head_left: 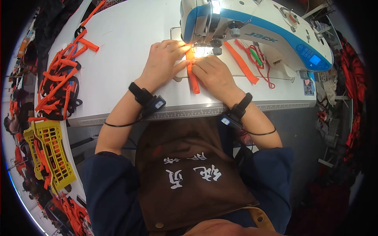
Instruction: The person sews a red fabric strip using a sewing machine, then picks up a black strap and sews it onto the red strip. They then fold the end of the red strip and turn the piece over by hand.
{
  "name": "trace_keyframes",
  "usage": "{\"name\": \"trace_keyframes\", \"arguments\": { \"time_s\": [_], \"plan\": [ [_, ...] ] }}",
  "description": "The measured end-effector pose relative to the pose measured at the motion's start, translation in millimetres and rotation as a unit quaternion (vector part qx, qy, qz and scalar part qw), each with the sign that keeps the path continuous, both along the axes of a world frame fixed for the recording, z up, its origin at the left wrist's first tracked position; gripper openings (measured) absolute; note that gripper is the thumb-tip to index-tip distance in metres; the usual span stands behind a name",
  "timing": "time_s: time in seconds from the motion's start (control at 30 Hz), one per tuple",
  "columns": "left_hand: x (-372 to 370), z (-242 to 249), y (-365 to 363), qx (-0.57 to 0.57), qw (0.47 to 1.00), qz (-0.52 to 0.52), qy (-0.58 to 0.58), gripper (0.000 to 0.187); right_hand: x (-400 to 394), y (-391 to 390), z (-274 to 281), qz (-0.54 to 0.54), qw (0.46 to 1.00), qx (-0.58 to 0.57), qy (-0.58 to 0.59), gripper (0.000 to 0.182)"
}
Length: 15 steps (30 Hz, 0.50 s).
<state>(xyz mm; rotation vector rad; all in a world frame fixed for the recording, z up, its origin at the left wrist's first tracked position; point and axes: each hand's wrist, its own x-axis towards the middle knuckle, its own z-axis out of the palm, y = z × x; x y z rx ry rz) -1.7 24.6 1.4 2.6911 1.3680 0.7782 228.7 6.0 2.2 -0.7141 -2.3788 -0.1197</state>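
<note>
With both your left hand (163,59) and right hand (212,72) pressed flat on the orange strap (192,74), fingers lay near the sewing machine (256,31) needle and could have been caught.

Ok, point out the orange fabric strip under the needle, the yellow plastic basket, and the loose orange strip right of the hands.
orange fabric strip (193,78), head view, on its middle between the hands.
yellow plastic basket (59,165), head view, on its lattice wall.
loose orange strip (245,65), head view, mid-length.
</note>
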Motion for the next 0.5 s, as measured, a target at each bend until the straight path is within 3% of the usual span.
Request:
{"name": "trace_keyframes", "arguments": {
  "time_s": [0.17,0.5],
  "plan": [
    [-1.1,-0.5,7.6,0.011,1.000,-0.003,0.001,0.040,2.3,5.7,-6.5,-0.002,1.000,-0.010,-0.012,0.024],
    [-3.7,-2.3,22.1,-0.001,1.000,-0.002,0.012,0.040,1.3,12.5,-5.4,-0.009,1.000,-0.009,-0.024,0.027]
  ]
}}
